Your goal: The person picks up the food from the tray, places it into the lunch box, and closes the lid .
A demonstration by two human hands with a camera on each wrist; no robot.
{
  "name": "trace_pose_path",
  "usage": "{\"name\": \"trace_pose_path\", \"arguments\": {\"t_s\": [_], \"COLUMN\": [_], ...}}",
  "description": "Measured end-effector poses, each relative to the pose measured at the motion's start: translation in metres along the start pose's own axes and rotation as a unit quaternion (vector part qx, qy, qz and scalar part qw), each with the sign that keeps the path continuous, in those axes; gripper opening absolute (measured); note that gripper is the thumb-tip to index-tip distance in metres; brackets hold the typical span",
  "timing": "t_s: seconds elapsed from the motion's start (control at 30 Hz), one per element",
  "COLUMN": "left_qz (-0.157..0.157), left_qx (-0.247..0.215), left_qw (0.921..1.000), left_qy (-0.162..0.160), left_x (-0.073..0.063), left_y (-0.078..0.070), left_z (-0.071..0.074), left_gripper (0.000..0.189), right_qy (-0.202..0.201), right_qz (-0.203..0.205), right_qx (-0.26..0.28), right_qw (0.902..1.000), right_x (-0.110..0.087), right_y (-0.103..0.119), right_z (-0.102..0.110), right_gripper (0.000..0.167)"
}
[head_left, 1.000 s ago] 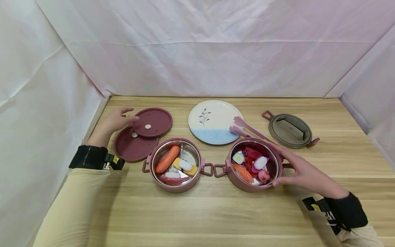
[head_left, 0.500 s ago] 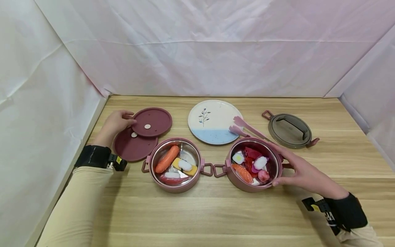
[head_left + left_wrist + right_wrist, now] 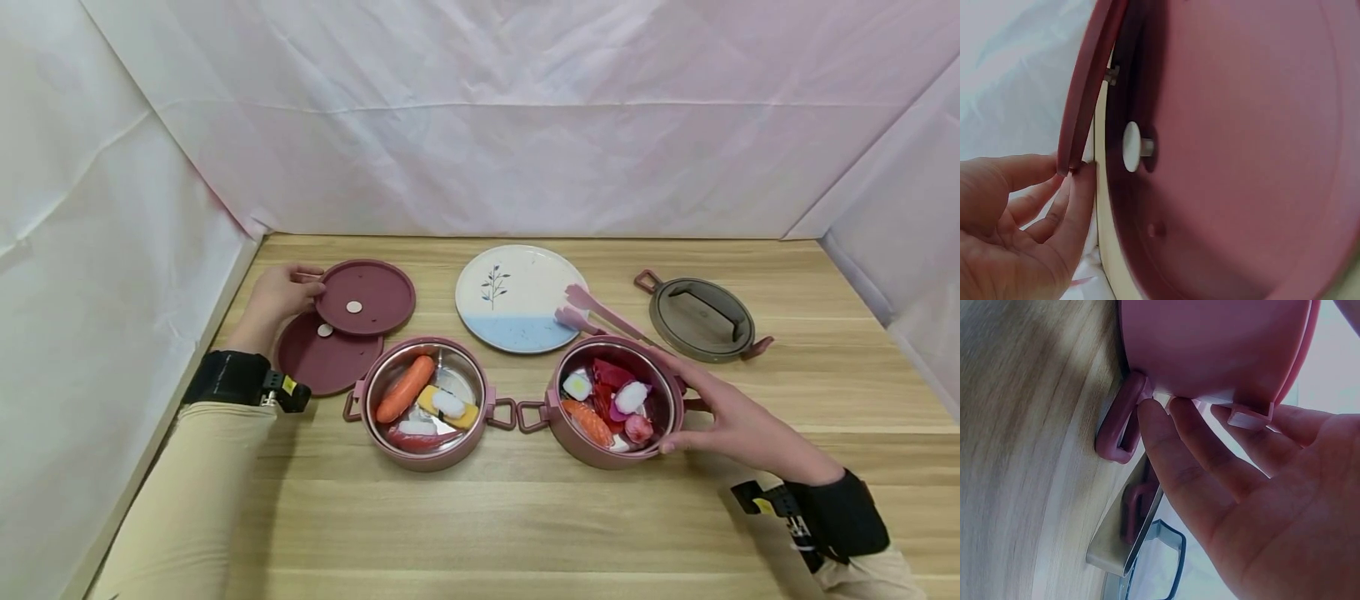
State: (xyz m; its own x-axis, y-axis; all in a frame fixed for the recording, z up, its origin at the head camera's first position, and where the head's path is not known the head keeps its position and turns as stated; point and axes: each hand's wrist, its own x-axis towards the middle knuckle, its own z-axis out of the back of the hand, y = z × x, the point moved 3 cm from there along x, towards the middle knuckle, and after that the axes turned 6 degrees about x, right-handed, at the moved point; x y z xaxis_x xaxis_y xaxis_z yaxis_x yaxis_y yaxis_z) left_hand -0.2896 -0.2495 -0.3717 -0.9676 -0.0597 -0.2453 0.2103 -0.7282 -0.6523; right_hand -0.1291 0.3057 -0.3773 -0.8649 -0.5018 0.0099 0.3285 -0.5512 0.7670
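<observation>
My left hand (image 3: 279,298) pinches the left edge of a round maroon lid (image 3: 382,296), between thumb and fingers. In the left wrist view this lid (image 3: 1083,94) stands tilted above a second maroon lid (image 3: 1241,137), which has a pale round knob (image 3: 1132,147). My right hand (image 3: 738,421) holds the right side of a pink pot (image 3: 588,450), thumb at the near rim and fingers toward the back. Up close, its fingers (image 3: 1179,459) lie against the pot wall beside a loop handle (image 3: 1116,428). Inside are toy foods, among them an orange-topped sushi (image 3: 588,423) and red pieces.
A second pink pot (image 3: 427,458) holds a toy sausage (image 3: 406,389) and sushi, its handle close to the other pot's. Behind lie a white-and-blue plate (image 3: 517,283), pink tongs (image 3: 603,312) and a grey-brown lid (image 3: 701,321). White cloth walls (image 3: 487,167) enclose the wooden table (image 3: 480,533).
My left hand has closed its fingers on the upper maroon lid's edge, and that lid has shifted slightly left. The right hand stays at the pot.
</observation>
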Motion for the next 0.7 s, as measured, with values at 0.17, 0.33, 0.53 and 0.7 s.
{"name": "trace_pose_path", "arguments": {"t_s": [0.17,0.33,0.53,0.7], "left_qz": [0.002,-0.015,-0.030,-0.062], "left_qx": [-0.072,-0.114,-0.147,-0.149], "left_qw": [0.9974,0.9931,0.9884,0.9869], "left_qy": [-0.006,-0.023,-0.026,-0.010], "left_x": [-0.006,-0.012,-0.016,-0.025], "left_y": [-0.008,-0.014,-0.024,-0.044], "left_z": [0.002,0.007,0.010,0.008], "left_gripper": [0.047,0.048,0.046,0.046], "right_qy": [-0.003,-0.003,-0.004,-0.003], "right_qz": [0.003,0.001,0.007,0.006], "right_qx": [-0.002,0.000,-0.003,-0.004], "right_qw": [1.0000,1.0000,1.0000,1.0000], "right_x": [0.000,0.000,0.000,0.000], "right_y": [0.000,-0.001,0.000,0.000], "right_z": [0.000,-0.001,-0.001,-0.001], "right_gripper": [0.107,0.107,0.107,0.106]}}
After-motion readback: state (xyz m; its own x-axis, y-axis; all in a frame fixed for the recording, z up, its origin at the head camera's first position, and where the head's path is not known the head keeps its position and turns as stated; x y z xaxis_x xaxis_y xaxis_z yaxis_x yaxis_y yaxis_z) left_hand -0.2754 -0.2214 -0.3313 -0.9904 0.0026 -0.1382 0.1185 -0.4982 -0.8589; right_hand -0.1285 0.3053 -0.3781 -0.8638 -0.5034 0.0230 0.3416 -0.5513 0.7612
